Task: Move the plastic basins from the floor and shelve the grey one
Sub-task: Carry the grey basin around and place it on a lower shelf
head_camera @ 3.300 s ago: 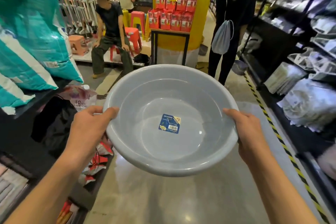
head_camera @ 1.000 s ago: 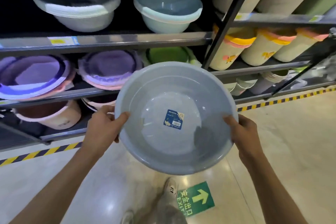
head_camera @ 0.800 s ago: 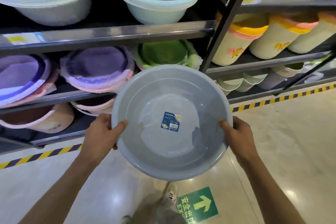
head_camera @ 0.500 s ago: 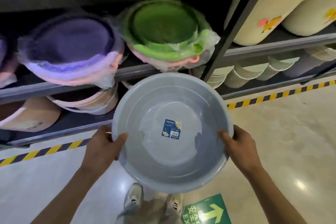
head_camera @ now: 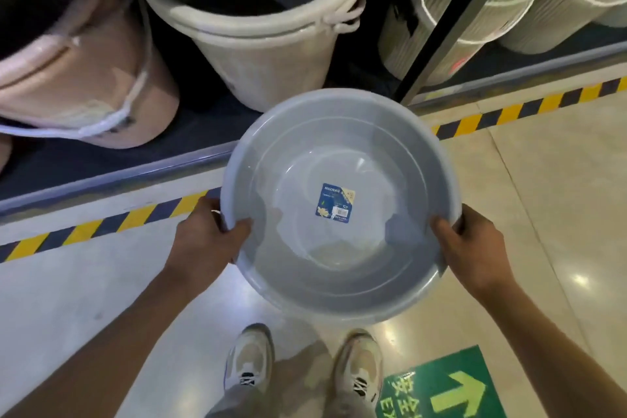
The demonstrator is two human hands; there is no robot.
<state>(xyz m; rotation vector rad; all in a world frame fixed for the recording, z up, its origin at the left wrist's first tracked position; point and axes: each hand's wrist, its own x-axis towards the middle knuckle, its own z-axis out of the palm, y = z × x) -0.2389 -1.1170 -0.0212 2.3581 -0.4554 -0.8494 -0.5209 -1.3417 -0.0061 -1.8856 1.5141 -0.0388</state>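
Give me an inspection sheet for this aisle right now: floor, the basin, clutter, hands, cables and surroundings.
Surface: glossy pale tiled floor, with yellow and black hazard tape along the shelf front.
Job's things: grey basin held in the air, mouth up, empty except for a blue label on its bottom; not yet shelved.
Clutter: nothing seen on the floor.
Hands: left hand and right hand each grip opposite sides of the rim.
Cables: nothing seen.
Surroundings: bottom shelf holds a white bucket stack and a pinkish wrapped stack; green exit sign on the floor beside the person's shoes.
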